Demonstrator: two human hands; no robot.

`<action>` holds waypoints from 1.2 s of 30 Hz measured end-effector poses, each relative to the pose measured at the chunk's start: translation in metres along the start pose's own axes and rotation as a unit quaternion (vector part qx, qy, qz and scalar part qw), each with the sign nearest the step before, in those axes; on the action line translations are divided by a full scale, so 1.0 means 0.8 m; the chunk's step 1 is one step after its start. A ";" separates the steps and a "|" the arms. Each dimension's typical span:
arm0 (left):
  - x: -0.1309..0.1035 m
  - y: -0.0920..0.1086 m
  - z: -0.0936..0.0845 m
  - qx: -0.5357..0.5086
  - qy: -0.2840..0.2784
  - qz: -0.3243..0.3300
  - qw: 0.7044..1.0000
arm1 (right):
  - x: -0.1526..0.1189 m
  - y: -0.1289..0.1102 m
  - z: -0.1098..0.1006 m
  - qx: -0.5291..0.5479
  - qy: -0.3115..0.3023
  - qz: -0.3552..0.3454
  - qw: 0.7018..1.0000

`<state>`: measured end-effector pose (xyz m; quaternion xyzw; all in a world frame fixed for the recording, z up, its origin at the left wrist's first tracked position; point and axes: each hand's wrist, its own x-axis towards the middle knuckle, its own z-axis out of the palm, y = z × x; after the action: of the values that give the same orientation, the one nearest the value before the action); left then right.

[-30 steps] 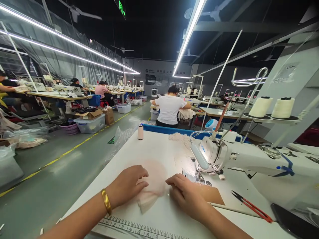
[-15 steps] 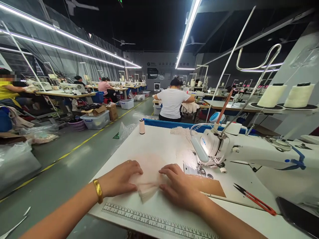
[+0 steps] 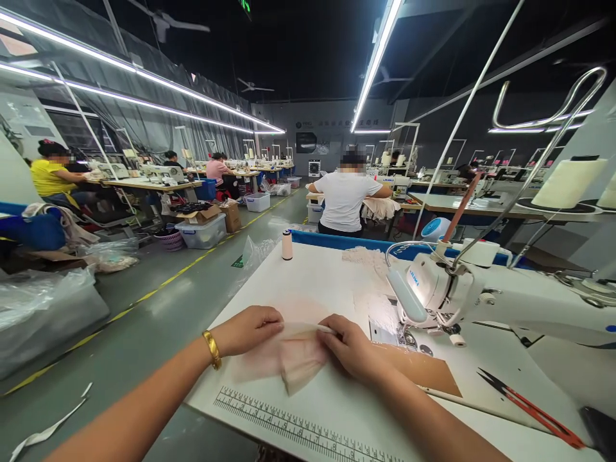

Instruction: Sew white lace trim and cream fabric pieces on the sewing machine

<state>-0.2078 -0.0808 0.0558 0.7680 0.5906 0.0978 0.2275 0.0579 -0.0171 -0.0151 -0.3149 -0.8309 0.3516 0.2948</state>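
Observation:
A thin, sheer, pale pink piece of fabric (image 3: 303,362) is stretched between my two hands over the white table (image 3: 250,282). My left hand (image 3: 255,328), with a gold bracelet at its wrist, pinches the fabric's left side. On the other side my right hand (image 3: 346,343) grips its edge between thumb and fingers. One folded part of the fabric hangs toward the ruler scale (image 3: 308,427) along the table's front. Just right of my right hand stands a white sewing machine (image 3: 433,289), its lamp lighting lace (image 3: 382,311) by the needle.
Red-handled thread snips (image 3: 532,407) lie at the right, near a dark object (image 3: 599,427). A pink thread spool (image 3: 287,245) stands at the back edge, and more lace (image 3: 366,255) lies beyond the machine. A co-worker in white (image 3: 344,199) sits ahead. Thread cones (image 3: 570,183) stand at upper right.
Both hands have closed on the fabric and lifted its upper edge, where earlier their fingers were spread over it. The view has shifted, so the scene sits further right.

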 end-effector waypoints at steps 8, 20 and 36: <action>0.002 0.028 0.001 0.041 0.014 -0.023 0.999 | 0.008 -0.009 0.005 0.027 0.031 0.018 0.999; 0.010 0.014 -0.057 0.009 0.142 -0.054 0.988 | 0.059 -0.044 -0.028 0.040 0.137 -0.019 0.990; -0.029 0.045 -0.111 -0.080 0.147 -0.023 0.986 | 0.062 -0.099 -0.053 0.076 0.181 -0.053 0.979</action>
<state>-0.2201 -0.0891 0.1530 0.7105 0.6257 0.2517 0.2009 0.0323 -0.0081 0.0838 -0.3056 -0.7501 0.3352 0.4812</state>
